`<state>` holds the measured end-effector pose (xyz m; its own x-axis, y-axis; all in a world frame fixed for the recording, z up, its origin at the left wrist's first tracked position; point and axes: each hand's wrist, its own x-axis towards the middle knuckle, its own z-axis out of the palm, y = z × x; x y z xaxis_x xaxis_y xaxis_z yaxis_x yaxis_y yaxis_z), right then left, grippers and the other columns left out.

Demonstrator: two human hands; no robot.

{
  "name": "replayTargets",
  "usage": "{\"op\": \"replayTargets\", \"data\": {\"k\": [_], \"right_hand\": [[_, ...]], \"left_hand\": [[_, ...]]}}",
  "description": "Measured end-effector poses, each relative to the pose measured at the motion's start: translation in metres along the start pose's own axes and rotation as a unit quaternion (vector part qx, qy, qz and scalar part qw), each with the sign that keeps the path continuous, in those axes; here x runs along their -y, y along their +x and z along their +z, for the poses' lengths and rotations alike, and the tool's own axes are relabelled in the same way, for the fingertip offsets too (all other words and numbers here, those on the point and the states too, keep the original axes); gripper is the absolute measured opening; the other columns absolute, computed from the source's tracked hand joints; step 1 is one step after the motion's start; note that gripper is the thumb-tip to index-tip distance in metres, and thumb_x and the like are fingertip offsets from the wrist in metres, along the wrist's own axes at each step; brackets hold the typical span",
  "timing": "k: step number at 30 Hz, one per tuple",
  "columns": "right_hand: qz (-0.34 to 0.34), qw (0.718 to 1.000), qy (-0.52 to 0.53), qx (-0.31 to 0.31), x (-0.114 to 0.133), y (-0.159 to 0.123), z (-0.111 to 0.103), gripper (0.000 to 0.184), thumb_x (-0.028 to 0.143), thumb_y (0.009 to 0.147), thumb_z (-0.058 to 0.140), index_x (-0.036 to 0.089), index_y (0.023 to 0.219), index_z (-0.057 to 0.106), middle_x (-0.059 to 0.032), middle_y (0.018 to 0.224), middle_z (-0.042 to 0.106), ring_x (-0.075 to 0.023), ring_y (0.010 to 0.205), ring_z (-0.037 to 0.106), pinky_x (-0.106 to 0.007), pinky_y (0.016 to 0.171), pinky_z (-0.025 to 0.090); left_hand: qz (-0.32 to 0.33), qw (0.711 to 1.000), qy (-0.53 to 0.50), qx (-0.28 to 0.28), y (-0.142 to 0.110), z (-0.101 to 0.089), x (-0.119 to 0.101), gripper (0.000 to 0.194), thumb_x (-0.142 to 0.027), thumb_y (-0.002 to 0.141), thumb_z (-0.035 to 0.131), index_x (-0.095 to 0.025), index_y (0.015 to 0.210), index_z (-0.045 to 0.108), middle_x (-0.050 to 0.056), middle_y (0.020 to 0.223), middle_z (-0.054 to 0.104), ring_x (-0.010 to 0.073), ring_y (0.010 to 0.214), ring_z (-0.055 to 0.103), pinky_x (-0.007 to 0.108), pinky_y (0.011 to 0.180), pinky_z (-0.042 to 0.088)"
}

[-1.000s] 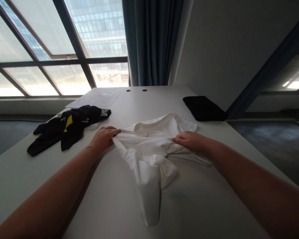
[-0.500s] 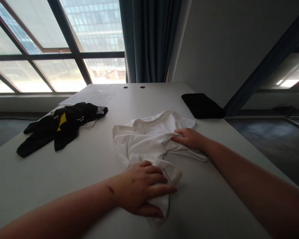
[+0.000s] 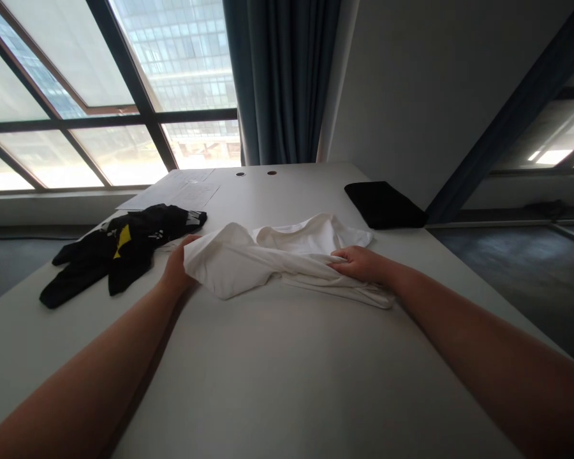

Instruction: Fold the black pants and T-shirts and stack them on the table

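Observation:
A white shirt (image 3: pixel 249 261) lies bunched across the middle of the table, its neckline toward the far side. My left hand (image 3: pixel 178 264) grips the shirt's left end and holds it a little off the tabletop; the cloth hides most of those fingers. At the right part of the shirt, my right hand (image 3: pixel 356 262) is closed on a fold, thumb and fingers pinching the fabric. Below that hand, a layered edge of the shirt rests on the table.
Left of the shirt lies a crumpled black garment (image 3: pixel 138 239) with a yellow patch. A folded black cloth (image 3: pixel 386 205) sits near the right edge of the white table (image 3: pixel 268 376). Papers (image 3: pixel 172 191) lie at the back left, by the window. A blue curtain (image 3: pixel 282 83) hangs behind.
My left hand has moved from the shirt's near part to its left end and taken hold there. The near part of the cloth has swung up and left. My right hand keeps its hold.

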<state>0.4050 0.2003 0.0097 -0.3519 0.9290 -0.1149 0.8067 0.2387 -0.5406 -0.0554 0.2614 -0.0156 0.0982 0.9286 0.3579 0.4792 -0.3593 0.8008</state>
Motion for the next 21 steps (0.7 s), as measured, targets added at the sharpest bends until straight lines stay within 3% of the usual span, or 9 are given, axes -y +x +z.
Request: {"op": "replayTargets", "data": {"k": [5,8,12,14,15,17,18,19,21], "right_hand": [[-0.015,0.999,-0.016,-0.024,-0.006,0.0,0.002,0.058,0.075,0.091,0.046,0.021,0.075,0.061,-0.0026,0.07,0.063,-0.0227,0.071,0.06,-0.032,0.068,0.04],[-0.033,0.999,-0.013,-0.033,-0.007,-0.001,0.003,0.059,0.077,0.091,0.046,0.021,0.073,0.057,-0.0015,0.069,0.058,-0.0219,0.07,0.057,-0.031,0.068,0.038],[-0.038,0.999,0.005,-0.024,-0.008,-0.002,0.001,0.059,0.078,0.084,0.057,0.019,0.08,0.063,-0.0025,0.074,0.063,-0.0237,0.075,0.06,-0.031,0.069,0.039],[-0.03,0.999,0.002,-0.014,-0.008,-0.002,0.001,0.056,0.075,0.081,0.064,0.019,0.084,0.066,-0.0026,0.077,0.066,-0.0242,0.077,0.062,-0.03,0.07,0.04],[-0.025,1.0,-0.002,-0.01,-0.008,-0.002,0.001,0.054,0.073,0.08,0.067,0.019,0.086,0.067,-0.0025,0.078,0.067,-0.0243,0.077,0.063,-0.03,0.071,0.04],[-0.013,1.0,-0.008,-0.01,-0.006,-0.002,0.001,0.05,0.069,0.08,0.069,0.02,0.087,0.069,-0.0025,0.079,0.069,-0.0246,0.079,0.064,-0.03,0.072,0.041],[-0.008,1.0,-0.009,-0.014,-0.005,-0.002,0.001,0.049,0.067,0.081,0.068,0.02,0.089,0.071,-0.0027,0.08,0.07,-0.0248,0.08,0.064,-0.03,0.072,0.041],[-0.003,1.0,-0.009,-0.021,-0.004,-0.002,0.002,0.049,0.067,0.083,0.067,0.019,0.09,0.072,-0.0029,0.08,0.07,-0.025,0.081,0.065,-0.03,0.072,0.041],[0.005,0.999,-0.01,-0.034,-0.001,-0.002,0.003,0.051,0.068,0.087,0.062,0.018,0.093,0.073,-0.0037,0.08,0.071,-0.0253,0.081,0.065,-0.03,0.073,0.042]], "left_hand": [[0.005,1.0,0.009,-0.012,0.004,0.009,0.005,0.033,-0.04,0.067,0.075,-0.019,0.091,0.065,0.003,0.084,0.07,0.0259,0.087,0.064,0.032,0.075,0.051],[-0.04,0.996,-0.072,-0.038,0.01,0.012,0.005,0.036,-0.037,0.061,0.076,-0.019,0.091,0.065,0.002,0.084,0.068,0.0213,0.081,0.062,0.03,0.071,0.05],[-0.109,0.959,-0.182,-0.189,0.02,-0.004,0.006,0.033,-0.032,0.063,0.061,-0.02,0.094,0.061,0.003,0.088,0.067,0.0148,0.069,0.058,0.023,0.058,0.043],[-0.098,0.954,-0.143,-0.244,0.018,-0.012,0.001,0.028,-0.029,0.068,0.056,-0.02,0.094,0.063,0.004,0.088,0.069,0.0161,0.07,0.058,0.024,0.058,0.042],[-0.067,0.964,-0.089,-0.241,0.014,-0.013,-0.004,0.026,-0.03,0.074,0.054,-0.02,0.096,0.065,0.005,0.09,0.07,0.0175,0.074,0.06,0.026,0.06,0.045],[0.051,0.982,0.047,-0.177,0.003,-0.008,-0.019,0.024,-0.03,0.086,0.053,-0.021,0.101,0.07,0.006,0.099,0.074,0.0214,0.088,0.065,0.032,0.074,0.052],[0.13,0.978,0.111,-0.116,-0.004,-0.002,-0.028,0.025,-0.031,0.091,0.053,-0.022,0.105,0.071,0.007,0.105,0.075,0.0234,0.097,0.066,0.036,0.084,0.053],[0.217,0.961,0.165,-0.044,-0.011,0.006,-0.037,0.025,-0.031,0.093,0.055,-0.023,0.109,0.073,0.008,0.112,0.075,0.0256,0.107,0.066,0.04,0.095,0.052],[0.36,0.893,0.245,0.111,-0.024,0.025,-0.052,0.029,-0.03,0.096,0.059,-0.026,0.121,0.073,0.009,0.129,0.073,0.0294,0.124,0.063,0.048,0.111,0.043]]}}
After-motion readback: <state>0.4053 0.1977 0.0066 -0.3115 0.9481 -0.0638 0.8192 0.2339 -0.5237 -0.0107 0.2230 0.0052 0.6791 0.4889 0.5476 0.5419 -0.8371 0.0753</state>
